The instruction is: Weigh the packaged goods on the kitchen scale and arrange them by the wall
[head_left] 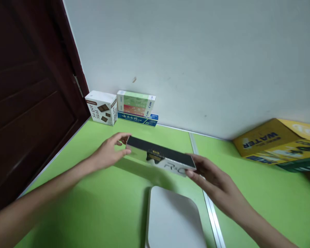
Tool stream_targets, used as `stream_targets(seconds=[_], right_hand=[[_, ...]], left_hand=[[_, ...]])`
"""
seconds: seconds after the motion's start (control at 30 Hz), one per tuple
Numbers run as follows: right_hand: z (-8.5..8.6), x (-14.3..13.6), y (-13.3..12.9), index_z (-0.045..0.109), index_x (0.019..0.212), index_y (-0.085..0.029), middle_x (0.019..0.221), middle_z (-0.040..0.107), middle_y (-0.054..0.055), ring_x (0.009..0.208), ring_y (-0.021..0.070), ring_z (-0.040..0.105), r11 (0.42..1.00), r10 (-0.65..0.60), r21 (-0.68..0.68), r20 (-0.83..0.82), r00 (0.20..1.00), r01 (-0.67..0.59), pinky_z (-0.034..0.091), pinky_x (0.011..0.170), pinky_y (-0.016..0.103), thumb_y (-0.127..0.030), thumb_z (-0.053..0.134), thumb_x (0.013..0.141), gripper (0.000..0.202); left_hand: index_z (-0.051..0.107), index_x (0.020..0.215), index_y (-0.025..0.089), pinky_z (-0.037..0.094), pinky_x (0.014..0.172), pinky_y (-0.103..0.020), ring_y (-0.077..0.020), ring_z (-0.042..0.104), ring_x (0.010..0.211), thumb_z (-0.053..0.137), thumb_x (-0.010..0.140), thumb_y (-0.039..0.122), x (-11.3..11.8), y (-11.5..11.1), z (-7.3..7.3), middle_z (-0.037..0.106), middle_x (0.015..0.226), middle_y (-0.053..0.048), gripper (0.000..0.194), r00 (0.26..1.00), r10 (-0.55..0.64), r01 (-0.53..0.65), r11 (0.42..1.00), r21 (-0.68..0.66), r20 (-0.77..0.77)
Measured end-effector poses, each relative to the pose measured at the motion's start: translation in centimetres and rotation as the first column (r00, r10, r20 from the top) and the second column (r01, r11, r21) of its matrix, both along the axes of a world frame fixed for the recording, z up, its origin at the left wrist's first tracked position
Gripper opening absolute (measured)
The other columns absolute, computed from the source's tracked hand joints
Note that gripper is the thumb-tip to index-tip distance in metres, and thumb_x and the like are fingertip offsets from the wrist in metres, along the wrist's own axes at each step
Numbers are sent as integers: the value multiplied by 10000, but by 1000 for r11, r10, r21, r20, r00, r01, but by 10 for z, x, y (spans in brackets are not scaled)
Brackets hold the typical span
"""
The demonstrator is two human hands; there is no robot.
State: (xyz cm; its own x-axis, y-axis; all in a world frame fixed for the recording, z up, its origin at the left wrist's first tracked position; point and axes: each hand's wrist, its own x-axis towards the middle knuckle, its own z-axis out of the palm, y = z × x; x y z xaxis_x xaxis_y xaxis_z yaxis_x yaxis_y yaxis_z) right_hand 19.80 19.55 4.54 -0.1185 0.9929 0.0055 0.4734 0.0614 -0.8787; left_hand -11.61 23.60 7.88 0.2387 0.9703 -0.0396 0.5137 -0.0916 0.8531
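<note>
A long flat box [160, 155], black on top with a silvery front side, is held above the green table between my two hands. My left hand [111, 151] pinches its left end, thumb in front and fingers behind. On the opposite end, my right hand [209, 175] grips with the thumb at the front corner and the fingers behind. The box slants down to the right, and its shadow falls on the table beneath it. Just below and nearer to me lies a white rounded slab [174, 217], partly cut off by the bottom edge of the view.
Against the wall stand a white Super Meal box [102, 108], a green and red carton [135, 103] and a blue box [136, 118] under it. A yellow WATER carton [268, 141] lies at the right. A metal strip [213, 213] crosses the green table [93, 206]. A dark door [28, 86] is at left.
</note>
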Motion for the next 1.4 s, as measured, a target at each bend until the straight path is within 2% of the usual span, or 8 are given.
stream_targets(seconds=[0.27, 0.43, 0.6, 0.77, 0.9, 1.07, 1.2, 1.4], right_hand=[[62, -71, 169, 597, 1119, -177, 899, 647, 54, 814, 210, 622, 914, -134, 373, -85, 987, 156, 528, 797, 418, -271, 670, 748, 390], [59, -103, 233, 584, 1016, -160, 904, 658, 66, 801, 201, 622, 855, -257, 435, -118, 959, 283, 509, 795, 402, -153, 605, 761, 256], [35, -106, 255, 561, 852, -183, 818, 648, 47, 787, 206, 613, 857, -296, 413, -99, 950, 309, 486, 779, 394, -169, 590, 760, 98], [36, -101, 254, 570, 864, -173, 839, 641, 62, 790, 205, 602, 869, -302, 392, -65, 951, 302, 478, 765, 379, -219, 612, 759, 123], [49, -86, 228, 601, 900, -160, 876, 653, 80, 810, 213, 596, 864, -303, 410, -37, 952, 292, 484, 785, 406, -270, 602, 766, 173], [45, -43, 147, 633, 874, -164, 826, 683, 69, 739, 201, 613, 946, -164, 288, 27, 986, 150, 511, 719, 393, -295, 553, 794, 173], [28, -9, 47, 644, 891, -193, 835, 706, 60, 779, 209, 651, 993, 57, 94, 92, 994, -65, 537, 722, 383, -319, 529, 842, 178], [13, 4, -94, 652, 1093, -156, 1095, 674, 117, 1007, 224, 611, 879, 451, 4, 317, 835, -476, 506, 893, 355, -119, 572, 772, 333]], left_hand=[[549, 1283, 107, 463, 973, -357, -205, 605, 1091, 629, 773, 113, -22, 147, 58, 657, 1190, -110, 516, 970, 244, -235, 915, 327, 12], [594, 1175, 68, 467, 922, -284, -186, 612, 1055, 604, 739, 41, -17, 220, 52, 657, 1164, -123, 437, 927, 370, -366, 857, 362, 59], [648, 939, 125, 475, 879, -293, -199, 635, 918, 575, 716, 43, -13, 243, 24, 689, 947, -65, 249, 921, 388, -345, 840, 418, -20], [594, 1038, 140, 449, 945, -338, -245, 598, 1034, 632, 685, 79, -13, 242, 30, 654, 1064, -93, 360, 910, 407, -346, 851, 394, -82], [512, 1182, 152, 299, 1115, -431, -296, 421, 1282, 636, 678, 61, 0, 217, 43, 519, 1293, -138, 527, 870, 490, -385, 755, 531, -65], [590, 1073, 163, 288, 1135, -492, -272, 426, 1269, 520, 780, 78, 31, 127, 31, 553, 1233, -118, 313, 957, 170, 10, 788, 616, -234], [647, 1018, 184, 257, 1153, -547, -269, 475, 1247, 493, 828, 126, 57, 26, 1, 598, 1201, -105, 252, 907, -216, 346, 873, 345, -362], [634, 1183, 255, 352, 1109, -522, -280, 465, 1295, 521, 830, 95, 93, -98, -17, 577, 1343, -63, 404, 642, -688, 697, 708, -117, -339]])
